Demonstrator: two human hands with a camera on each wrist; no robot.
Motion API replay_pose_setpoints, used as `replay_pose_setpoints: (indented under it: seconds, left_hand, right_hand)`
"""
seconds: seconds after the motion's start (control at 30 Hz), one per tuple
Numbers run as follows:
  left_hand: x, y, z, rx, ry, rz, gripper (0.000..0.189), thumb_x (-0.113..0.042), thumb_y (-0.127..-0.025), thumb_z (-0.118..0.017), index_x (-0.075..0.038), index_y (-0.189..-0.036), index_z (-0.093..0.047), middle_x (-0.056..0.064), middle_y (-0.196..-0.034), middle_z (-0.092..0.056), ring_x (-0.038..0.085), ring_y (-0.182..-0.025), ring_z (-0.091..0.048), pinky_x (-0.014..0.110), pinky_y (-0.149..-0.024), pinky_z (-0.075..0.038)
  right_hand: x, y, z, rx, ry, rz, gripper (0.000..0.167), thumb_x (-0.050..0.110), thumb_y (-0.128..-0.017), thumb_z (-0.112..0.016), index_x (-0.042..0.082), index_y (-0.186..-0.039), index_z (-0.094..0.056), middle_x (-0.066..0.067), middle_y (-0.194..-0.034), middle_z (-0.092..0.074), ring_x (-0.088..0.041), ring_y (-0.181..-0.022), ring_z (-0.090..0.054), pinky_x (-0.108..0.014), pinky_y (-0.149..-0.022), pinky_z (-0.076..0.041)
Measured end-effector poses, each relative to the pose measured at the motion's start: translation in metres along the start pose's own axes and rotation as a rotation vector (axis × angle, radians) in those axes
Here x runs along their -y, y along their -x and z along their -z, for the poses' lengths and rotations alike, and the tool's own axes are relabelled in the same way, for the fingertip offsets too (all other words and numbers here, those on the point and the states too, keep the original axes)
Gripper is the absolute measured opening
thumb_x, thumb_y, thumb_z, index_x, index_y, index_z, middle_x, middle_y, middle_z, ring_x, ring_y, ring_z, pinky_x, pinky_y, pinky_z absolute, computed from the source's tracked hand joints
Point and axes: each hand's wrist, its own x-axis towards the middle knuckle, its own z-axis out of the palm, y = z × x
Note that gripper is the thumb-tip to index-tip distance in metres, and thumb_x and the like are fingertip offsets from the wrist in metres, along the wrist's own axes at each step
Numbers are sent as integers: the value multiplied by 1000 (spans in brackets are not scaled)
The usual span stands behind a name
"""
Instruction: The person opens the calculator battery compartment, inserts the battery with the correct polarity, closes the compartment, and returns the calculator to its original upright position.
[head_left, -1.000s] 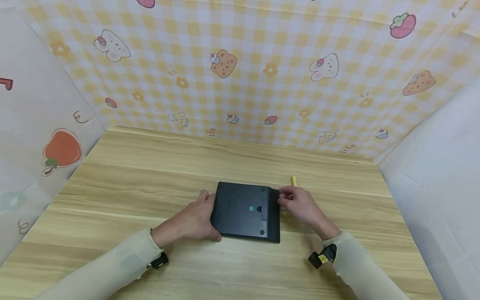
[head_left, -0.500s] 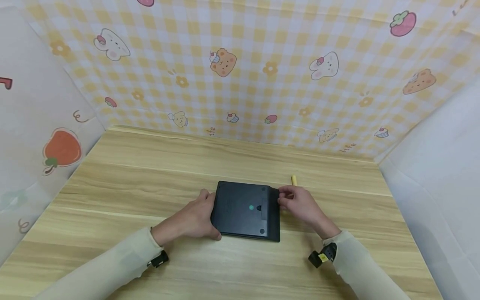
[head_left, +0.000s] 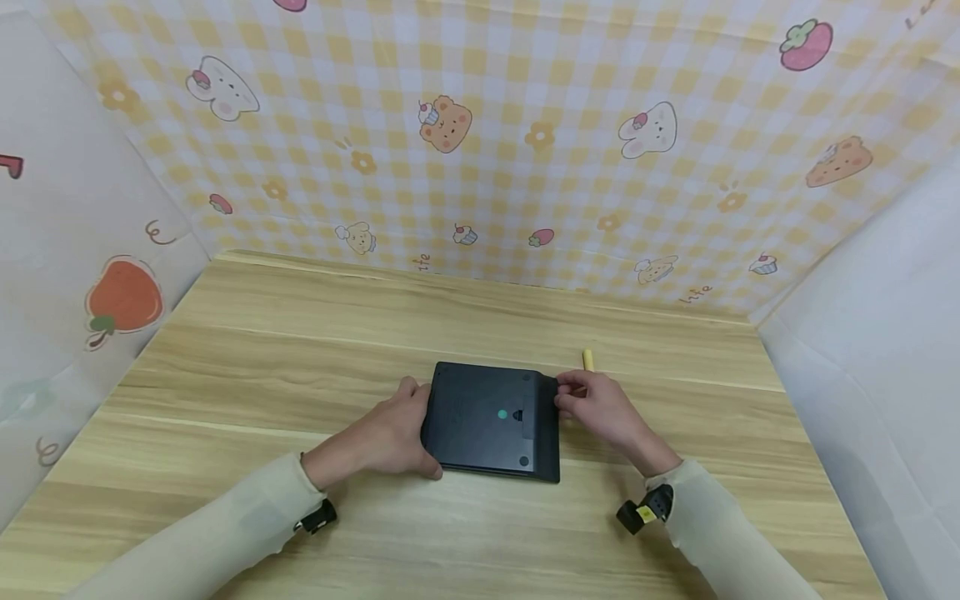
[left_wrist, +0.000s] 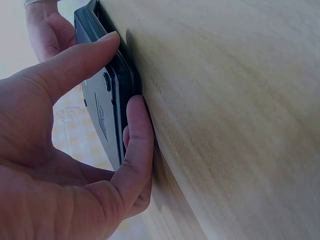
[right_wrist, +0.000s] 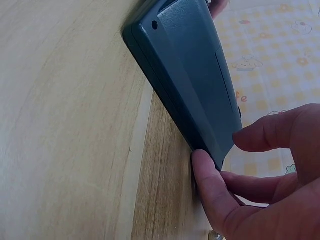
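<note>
A black calculator (head_left: 480, 417) lies back up on the wooden table, its keys hidden underneath. Its back shows a battery cover, round feet and a small green dot; the right end is thicker. My left hand (head_left: 393, 433) grips the left edge, thumb at the near corner and fingers along the side. In the left wrist view, fingertips (left_wrist: 137, 112) reach under the calculator's rim. My right hand (head_left: 603, 408) pinches the far right corner; in the right wrist view a finger (right_wrist: 207, 167) touches the lower edge, with the thumb (right_wrist: 255, 137) against the back.
A thin yellow stick-like item (head_left: 588, 360) lies just beyond my right hand, partly covered by it. Bare table (head_left: 300, 350) extends around the calculator. A checked cloth (head_left: 495, 183) hangs behind the table, with pale sheets (head_left: 885, 333) at both sides.
</note>
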Motion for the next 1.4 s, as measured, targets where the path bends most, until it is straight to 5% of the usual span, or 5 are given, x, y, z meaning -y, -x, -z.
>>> replay_pose_setpoints:
  seconds: [0.6, 0.8, 0.9, 1.1, 1.4]
  left_hand:
    - [2, 4, 9, 21, 21, 0, 125, -37, -71, -104, 9, -166, -37, 20, -143, -50, 25, -93, -61, 43, -87, -57]
    - [5, 4, 17, -15, 12, -20, 121, -49, -77, -99, 10, -165, -38, 19, -136, -50, 24, -86, -59, 39, -75, -54]
    - [6, 3, 21, -53, 8, -57, 122, -50, -77, -98, 7, -166, -37, 21, -147, -47, 27, -98, -62, 44, -82, -57]
    - [6, -1, 21, -113, 0, -196, 115, -44, -78, -100, 0, -167, -42, 19, -165, -39, 39, -145, -49, 58, -115, -47]
    - [3, -15, 14, -71, -116, -344, 117, -46, -77, -102, -6, -168, -42, 17, -175, -29, 43, -162, -23, 60, -124, -36]
  right_hand:
    - [0, 4, 4, 17, -76, -14, 39, 6, -108, -64, -13, -142, -63, -19, -121, -71, -27, -106, -74, -40, -90, -64]
    - [-5, 6, 11, 5, -96, 22, 36, 9, -108, -63, -11, -138, -66, -18, -118, -73, -27, -102, -74, -40, -87, -64]
    - [-9, 6, 13, -21, -99, 54, 28, 9, -108, -64, -5, -132, -70, -15, -115, -74, -26, -100, -72, -36, -82, -64]
    - [-13, 7, 9, -26, 58, 361, 17, 5, -102, -76, 10, -118, -77, -4, -111, -71, -19, -92, -68, -33, -77, -61]
    - [-3, 6, -8, 98, 281, 728, 20, 9, -97, -79, 13, -117, -80, 1, -111, -60, -7, -74, -57, -24, -65, -53]
